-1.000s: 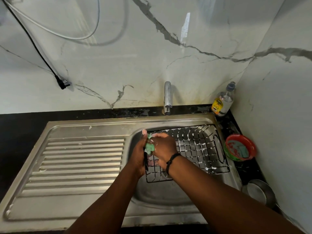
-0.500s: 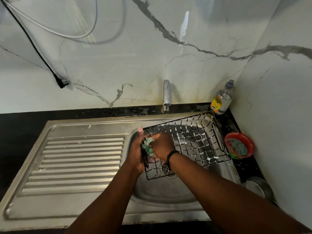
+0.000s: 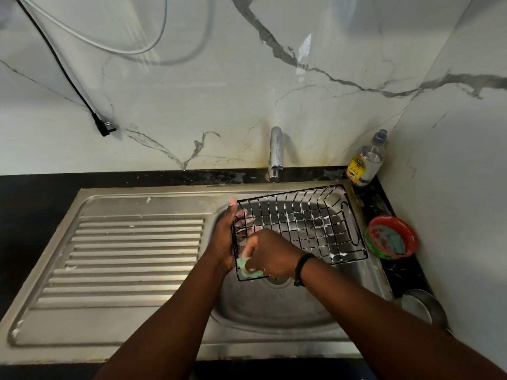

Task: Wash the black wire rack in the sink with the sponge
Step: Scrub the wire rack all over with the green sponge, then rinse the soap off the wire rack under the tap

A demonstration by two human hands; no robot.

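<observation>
Both forearms are bare, without sleeves. The right wrist carries a thin black band point(image 3: 301, 268).

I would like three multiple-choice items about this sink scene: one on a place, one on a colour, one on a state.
1. Where is the bottle?
A. back right corner
B. on the drainboard
C. inside the basin

2. What colour is the sponge?
A. yellow
B. green
C. pink

3. How is the rack now?
A. dry
B. soapy
C. hanging on the wall

Answers:
1 A, it stands by the wall corner.
2 B, green shows under the right hand.
3 B, white foam clings to its wires; the left hand grips its edge.
</observation>
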